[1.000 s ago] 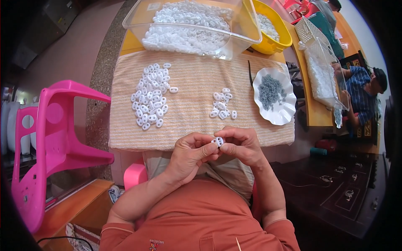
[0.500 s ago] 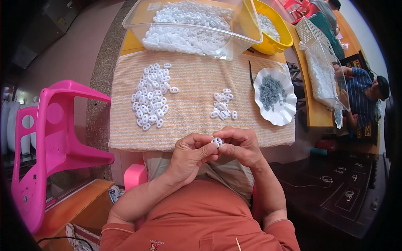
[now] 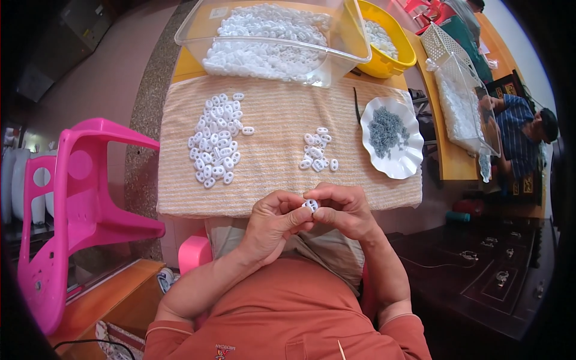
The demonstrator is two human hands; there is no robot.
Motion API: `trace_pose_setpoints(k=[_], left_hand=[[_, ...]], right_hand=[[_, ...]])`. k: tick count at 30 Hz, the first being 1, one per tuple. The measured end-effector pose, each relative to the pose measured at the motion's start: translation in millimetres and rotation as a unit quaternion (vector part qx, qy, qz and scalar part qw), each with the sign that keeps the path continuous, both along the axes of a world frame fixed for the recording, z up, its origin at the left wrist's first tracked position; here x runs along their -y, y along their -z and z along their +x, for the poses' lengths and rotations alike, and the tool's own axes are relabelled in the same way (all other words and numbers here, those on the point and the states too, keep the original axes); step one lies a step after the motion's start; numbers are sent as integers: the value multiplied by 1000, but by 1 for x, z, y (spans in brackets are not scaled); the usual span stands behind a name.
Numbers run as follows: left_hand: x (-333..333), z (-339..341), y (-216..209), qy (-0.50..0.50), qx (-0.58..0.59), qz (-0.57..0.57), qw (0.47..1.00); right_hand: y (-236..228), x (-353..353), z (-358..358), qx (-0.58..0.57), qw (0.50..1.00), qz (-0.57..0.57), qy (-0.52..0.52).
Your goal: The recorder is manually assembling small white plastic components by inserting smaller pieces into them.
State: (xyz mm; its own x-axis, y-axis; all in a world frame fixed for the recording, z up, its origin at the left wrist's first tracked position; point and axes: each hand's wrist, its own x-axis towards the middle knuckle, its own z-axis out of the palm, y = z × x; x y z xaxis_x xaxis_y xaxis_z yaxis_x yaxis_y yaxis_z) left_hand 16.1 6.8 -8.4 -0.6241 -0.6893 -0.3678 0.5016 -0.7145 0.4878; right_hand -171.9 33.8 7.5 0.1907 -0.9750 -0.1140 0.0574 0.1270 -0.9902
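Note:
Both hands meet in front of the table's near edge, fingers pinched round a small white plastic piece with holes [image 3: 310, 205]. My left hand [image 3: 277, 217] grips it between thumb and forefinger from one side. From the other side my right hand [image 3: 344, 210] pinches it too; the fingertips hide part of it. Beyond the hands, a small group of white oval two-hole pieces [image 3: 316, 150] lies on the striped towel [image 3: 276, 174]. A larger heap of similar pieces [image 3: 215, 141] lies to the left. On the right, a white scalloped plate [image 3: 391, 170] bears small grey-blue parts [image 3: 387, 130].
A clear plastic bin [image 3: 336, 75] full of white pieces stands at the back, beside a yellow basin [image 3: 403, 63]. A pink plastic chair [image 3: 75, 180] is at the left. Farther right, another person [image 3: 522, 135] sits by a table with a clear bin [image 3: 495, 141].
The piece between my fingers appears slightly turned. Both hands stay in nearly the same place, and the view has shifted a little.

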Motion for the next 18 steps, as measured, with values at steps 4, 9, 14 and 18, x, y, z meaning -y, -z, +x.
trace_pose_setpoints(k=[4, 9, 14, 18], left_hand=[[2, 1, 1, 17, -5, -6, 1000], [5, 1, -3, 37, -28, 0, 999], [4, 1, -8, 33, -47, 9, 998], [4, 4, -5, 50, -52, -3, 997]], right_hand=[[-5, 3, -1, -44, 998, -43, -14], [-8, 6, -6, -65, 994, -82, -42], [-7, 5, -3, -32, 993, -106, -39], [-14, 3, 1, -8, 997, -63, -52]])
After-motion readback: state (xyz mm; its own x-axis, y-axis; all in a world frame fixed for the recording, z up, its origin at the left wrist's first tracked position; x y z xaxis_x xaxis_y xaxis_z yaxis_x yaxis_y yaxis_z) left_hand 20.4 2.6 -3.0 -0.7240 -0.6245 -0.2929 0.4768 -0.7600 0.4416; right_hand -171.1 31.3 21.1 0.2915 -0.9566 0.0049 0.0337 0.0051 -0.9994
